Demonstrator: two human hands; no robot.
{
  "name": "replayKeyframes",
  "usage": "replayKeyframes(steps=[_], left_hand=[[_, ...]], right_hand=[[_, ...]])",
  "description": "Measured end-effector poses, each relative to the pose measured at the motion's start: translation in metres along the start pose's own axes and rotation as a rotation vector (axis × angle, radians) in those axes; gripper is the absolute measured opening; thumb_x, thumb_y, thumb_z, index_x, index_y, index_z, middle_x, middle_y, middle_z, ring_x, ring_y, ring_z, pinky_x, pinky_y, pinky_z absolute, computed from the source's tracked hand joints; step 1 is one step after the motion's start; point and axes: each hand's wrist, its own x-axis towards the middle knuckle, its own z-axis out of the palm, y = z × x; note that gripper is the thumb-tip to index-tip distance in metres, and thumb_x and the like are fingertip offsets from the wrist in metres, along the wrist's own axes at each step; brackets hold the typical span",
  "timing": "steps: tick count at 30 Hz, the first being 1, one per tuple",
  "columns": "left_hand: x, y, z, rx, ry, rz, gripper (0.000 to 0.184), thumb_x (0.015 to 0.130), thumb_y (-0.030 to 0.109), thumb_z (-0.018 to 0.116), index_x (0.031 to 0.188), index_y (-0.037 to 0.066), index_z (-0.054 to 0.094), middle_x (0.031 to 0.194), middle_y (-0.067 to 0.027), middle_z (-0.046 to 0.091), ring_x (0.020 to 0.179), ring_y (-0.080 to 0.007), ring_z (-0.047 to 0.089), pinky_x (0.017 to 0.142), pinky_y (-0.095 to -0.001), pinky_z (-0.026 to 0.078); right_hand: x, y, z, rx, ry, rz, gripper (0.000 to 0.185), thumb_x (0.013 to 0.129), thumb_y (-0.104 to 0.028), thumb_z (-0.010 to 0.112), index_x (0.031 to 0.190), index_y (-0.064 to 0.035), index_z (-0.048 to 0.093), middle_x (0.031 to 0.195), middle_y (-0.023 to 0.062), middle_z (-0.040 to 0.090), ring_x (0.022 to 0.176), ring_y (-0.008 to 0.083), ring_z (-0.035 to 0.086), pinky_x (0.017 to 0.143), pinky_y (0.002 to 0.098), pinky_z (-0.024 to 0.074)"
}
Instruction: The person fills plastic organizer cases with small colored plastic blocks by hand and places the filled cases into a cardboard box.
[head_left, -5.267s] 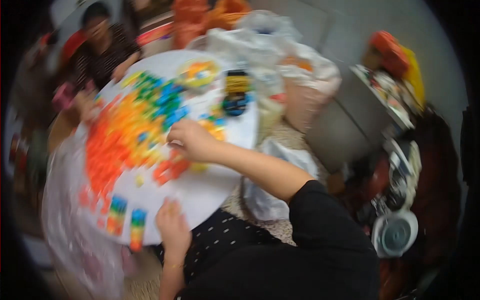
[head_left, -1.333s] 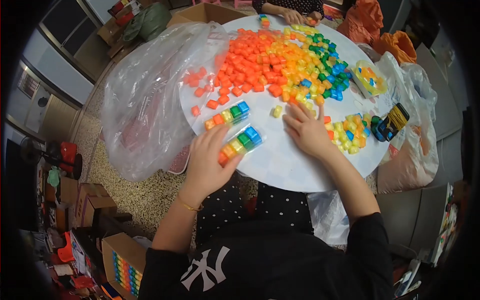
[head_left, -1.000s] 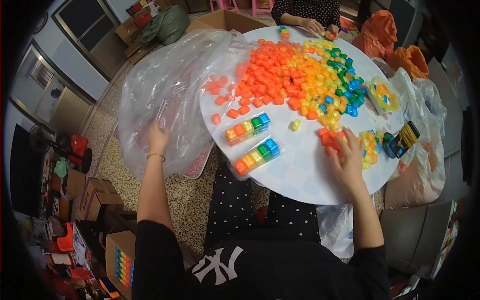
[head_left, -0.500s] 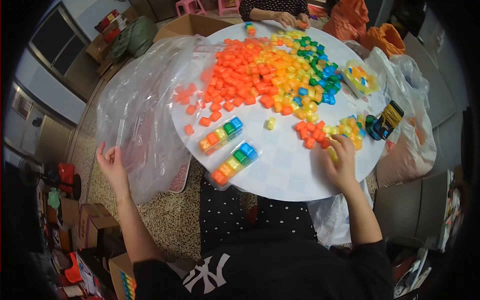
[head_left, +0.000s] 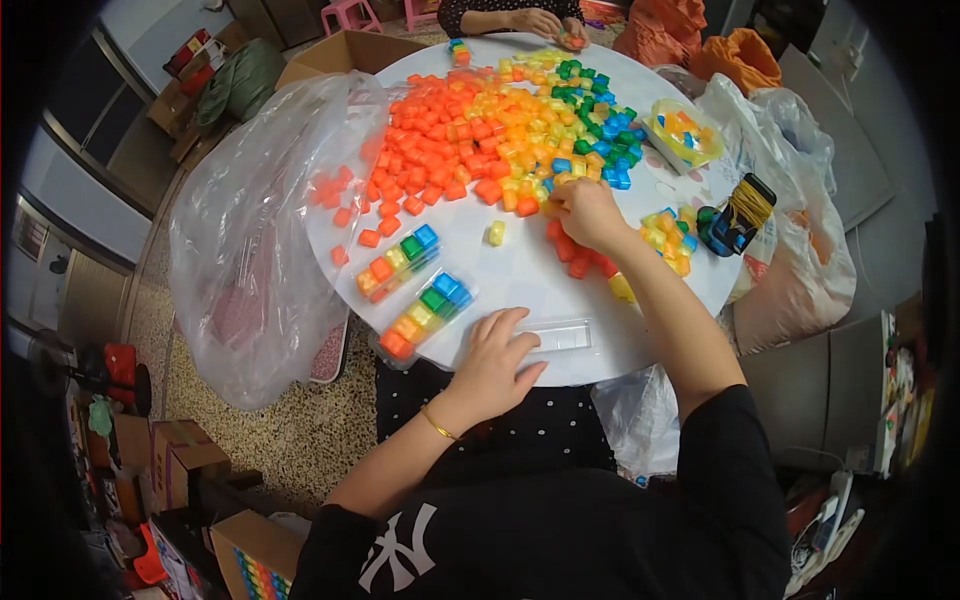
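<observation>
My left hand [head_left: 492,366] lies over the near table edge with fingers spread, at the left end of a clear plastic tray [head_left: 560,336]. No cubes show in this tray. My right hand [head_left: 590,213] reaches to the near edge of the heap of translucent cubes [head_left: 440,135], its fingers bent together at yellow-orange cubes. What they pinch is hidden. Under that wrist lie loose orange cubes [head_left: 572,256]. Two clear trays, a far one [head_left: 398,262] and a near one [head_left: 428,315], hold rows of coloured cubes. A single yellow cube [head_left: 496,233] sits apart.
A large clear plastic bag [head_left: 255,240] drapes over the table's left side. At the right are a yellow basket [head_left: 690,135] of cubes, a small mixed pile [head_left: 668,240] and a dark holder with yellow bands [head_left: 745,212]. Opposite, another person's hands [head_left: 550,25] handle cubes.
My left hand has come from the far left, beside the bag, to the table's front, where a clear tray now lies. My right hand has moved from the small right pile to the main heap.
</observation>
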Motion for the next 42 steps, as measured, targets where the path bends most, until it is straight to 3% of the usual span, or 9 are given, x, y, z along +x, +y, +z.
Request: replayKeyframes(steps=[3,8,11,18,22,31,33,36,42], left_hand=[[-0.001,0.002,0.000,-0.040,-0.001,-0.018,0.029,0.074,0.019,0.071,0.096,0.003,0.059,0.120,-0.0182,0.048,0.112,-0.0363,0.045,0.095,-0.0423,0.035],[-0.001,0.002,-0.003,-0.091,0.034,-0.026,0.033,0.073,0.019,0.071,0.099,0.002,0.058,0.120,-0.0180,0.048,0.112,-0.0358,0.045,0.095,-0.0425,0.036],[-0.008,-0.002,0.002,-0.099,0.011,-0.042,0.036,0.072,0.018,0.072,0.101,0.002,0.057,0.120,-0.0177,0.049,0.111,-0.0351,0.045,0.094,-0.0418,0.038],[-0.008,0.006,-0.007,-0.097,0.043,-0.059,0.044,0.072,0.015,0.072,0.108,0.000,0.054,0.116,-0.0163,0.053,0.108,-0.0335,0.049,0.093,-0.0402,0.039],[-0.009,0.003,-0.003,-0.100,0.066,-0.079,0.047,0.071,0.015,0.073,0.110,-0.001,0.053,0.114,-0.0170,0.053,0.106,-0.0338,0.050,0.092,-0.0402,0.040],[-0.010,0.006,0.002,-0.111,0.100,-0.115,0.053,0.071,0.014,0.074,0.114,-0.002,0.049,0.113,-0.0177,0.054,0.105,-0.0340,0.050,0.091,-0.0400,0.041],[-0.010,0.006,0.003,-0.107,0.111,-0.116,0.053,0.071,0.014,0.074,0.115,-0.002,0.048,0.112,-0.0178,0.054,0.105,-0.0341,0.050,0.091,-0.0400,0.041],[-0.010,0.007,0.006,-0.105,0.119,-0.136,0.053,0.071,0.014,0.074,0.115,-0.002,0.048,0.112,-0.0181,0.054,0.105,-0.0342,0.050,0.091,-0.0401,0.041],[-0.010,0.006,0.007,-0.087,0.129,-0.146,0.055,0.070,0.015,0.075,0.115,-0.002,0.048,0.110,-0.0180,0.054,0.103,-0.0341,0.051,0.090,-0.0403,0.042]], right_hand=[[0.005,0.008,-0.003,0.358,-0.194,0.106,0.016,0.075,-0.013,0.063,0.086,-0.0022,0.069,0.096,0.0146,0.064,0.092,0.0298,0.059,0.080,0.0408,0.0448],[-0.018,0.007,-0.011,0.240,0.140,-0.230,0.023,0.075,-0.017,0.064,0.094,-0.0041,0.068,0.095,0.0107,0.064,0.093,0.0295,0.058,0.078,0.0379,0.0424],[-0.038,-0.013,0.001,-0.011,-0.016,-0.286,0.018,0.077,-0.020,0.061,0.085,-0.0066,0.069,0.094,0.0098,0.063,0.092,0.0272,0.055,0.079,0.0416,0.0369],[-0.023,-0.017,-0.003,-0.057,-0.080,-0.149,0.016,0.071,-0.016,0.069,0.082,-0.0060,0.066,0.085,0.0097,0.062,0.091,0.0263,0.056,0.080,0.0390,0.0383],[-0.010,0.000,0.002,0.167,0.176,-0.130,0.013,0.074,-0.011,0.064,0.086,-0.0063,0.063,0.092,0.0119,0.062,0.092,0.0296,0.056,0.080,0.0411,0.0382],[-0.016,-0.003,0.001,0.081,-0.097,-0.034,0.017,0.074,-0.012,0.063,0.091,-0.0073,0.061,0.087,0.0106,0.063,0.092,0.0289,0.056,0.079,0.0407,0.0379],[-0.027,-0.004,0.010,0.140,0.362,-0.221,0.013,0.075,-0.015,0.065,0.081,-0.0059,0.058,0.078,0.0100,0.061,0.085,0.0288,0.056,0.075,0.0397,0.0385],[-0.050,-0.031,0.005,0.126,0.116,-0.205,0.017,0.073,-0.017,0.068,0.081,-0.0057,0.059,0.078,0.0074,0.061,0.085,0.0270,0.055,0.076,0.0400,0.0379],[-0.042,-0.012,0.020,0.138,0.228,-0.225,0.025,0.072,-0.021,0.070,0.092,-0.0077,0.062,0.084,0.0097,0.060,0.089,0.0262,0.054,0.076,0.0395,0.0366]])
